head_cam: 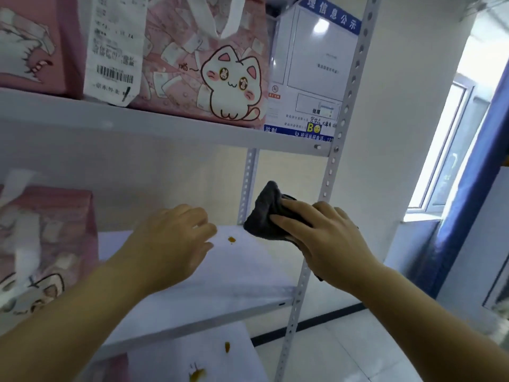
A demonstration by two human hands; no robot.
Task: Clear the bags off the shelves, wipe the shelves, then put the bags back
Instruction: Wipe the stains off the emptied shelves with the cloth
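My right hand [325, 238] grips a dark grey cloth [265, 213] at the back right corner of the middle shelf [242, 274]. My left hand [170, 244] hovers over the same shelf with loosely curled fingers, holding nothing. A small orange stain [232, 239] lies on the shelf between the two hands. A pink cat-print bag [41, 244] stands at the left end of this shelf. On the top shelf [165, 125] stand a pink cat bag with a long receipt [209, 59] and another pink bag [33, 42] to its left.
The lower shelf [192, 351] carries orange stains [198, 374]. A perforated metal upright [330, 172] frames the rack's right side. Behind it hangs a blue-and-white notice board [311, 73]. A window [451, 144] and blue curtain are at the right, tiled floor below.
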